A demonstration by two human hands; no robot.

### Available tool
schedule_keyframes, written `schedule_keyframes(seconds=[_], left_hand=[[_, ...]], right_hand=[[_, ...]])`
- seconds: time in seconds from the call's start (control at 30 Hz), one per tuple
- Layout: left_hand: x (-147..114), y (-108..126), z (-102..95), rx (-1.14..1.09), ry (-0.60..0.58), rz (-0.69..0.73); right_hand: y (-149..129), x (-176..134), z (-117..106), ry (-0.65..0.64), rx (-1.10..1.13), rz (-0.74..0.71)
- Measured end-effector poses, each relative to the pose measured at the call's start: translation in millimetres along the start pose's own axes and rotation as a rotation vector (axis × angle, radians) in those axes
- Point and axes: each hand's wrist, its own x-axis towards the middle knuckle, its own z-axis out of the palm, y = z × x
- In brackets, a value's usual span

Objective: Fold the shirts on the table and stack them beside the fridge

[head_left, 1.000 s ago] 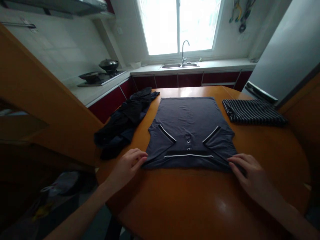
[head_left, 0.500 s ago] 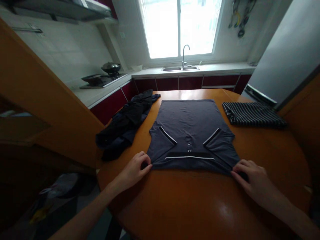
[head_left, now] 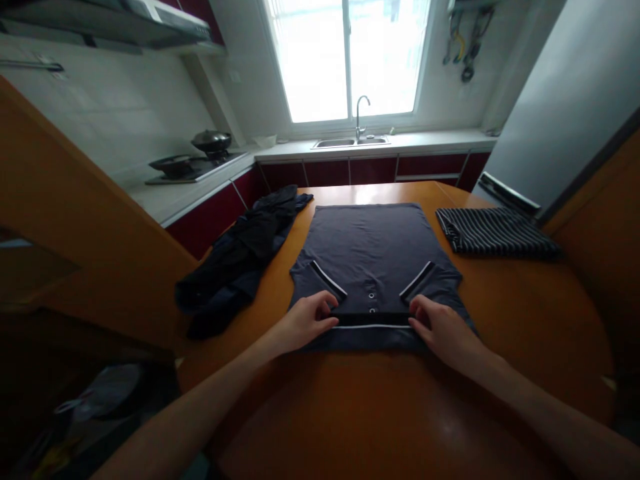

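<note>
A dark grey polo shirt [head_left: 367, 243] lies spread on the wooden table, its collar end towards me and its sleeves folded inward. White-edged dark trim runs along the sleeve cuffs and the black collar [head_left: 374, 320], and small ring-shaped buttons show above the collar. At the collar's left end is my left hand [head_left: 307, 323], thumb and forefinger apart. My right hand [head_left: 443, 330] is at the opposite end, its thumb and fingers likewise apart. Both hands rest over the shirt; whether the fingertips press on the collar cannot be told.
A heap of dark clothes [head_left: 245, 260] lies at the table's left edge. On the right sits a folded black-and-white striped cloth [head_left: 495, 232]. Beyond the wooden table [head_left: 340, 413] are a sink [head_left: 335, 143], a stove with a wok [head_left: 211, 140], and a fridge [head_left: 560, 107].
Both hands have let go of the shirt's near outer corners and moved inward to the two ends of the collar. The view has shifted slightly; the shirt lies much the same.
</note>
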Motion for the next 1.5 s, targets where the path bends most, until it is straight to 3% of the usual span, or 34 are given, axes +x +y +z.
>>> schedule_keyframes(seconds=[0.17, 0.4, 0.67, 0.87, 1.0, 1.13, 1.33, 1.5], left_hand=[[-3, -5, 5.8, 0.008, 0.061, 0.053], [1, -8, 12.8, 0.023, 0.081, 0.087], [3, -12, 13.2, 0.116, 0.075, 0.126], [-7, 2, 20.2, 0.327, 0.223, 0.326], [-18, 22, 39.4, 0.469, 0.011, 0.507], [-20, 26, 52.0, 0.555, -0.111, 0.525], [-20, 22, 53.2, 0.561, -0.105, 0.514], [-23, 25, 56.9, 0.546, -0.082, 0.521]], right_hand=[[2, -3, -3, 0.096, 0.046, -0.004], [0, -6, 8, 0.072, -0.034, 0.011], [3, -3, 8, 0.152, -0.008, -0.005], [2, -5, 14, 0.091, -0.072, 0.017], [3, -4, 13, 0.125, 0.011, -0.039], [7, -6, 13, 0.193, -0.062, -0.07], [0, -9, 20, 0.251, -0.295, -0.286], [-16, -16, 36, 0.039, -0.309, -0.575]])
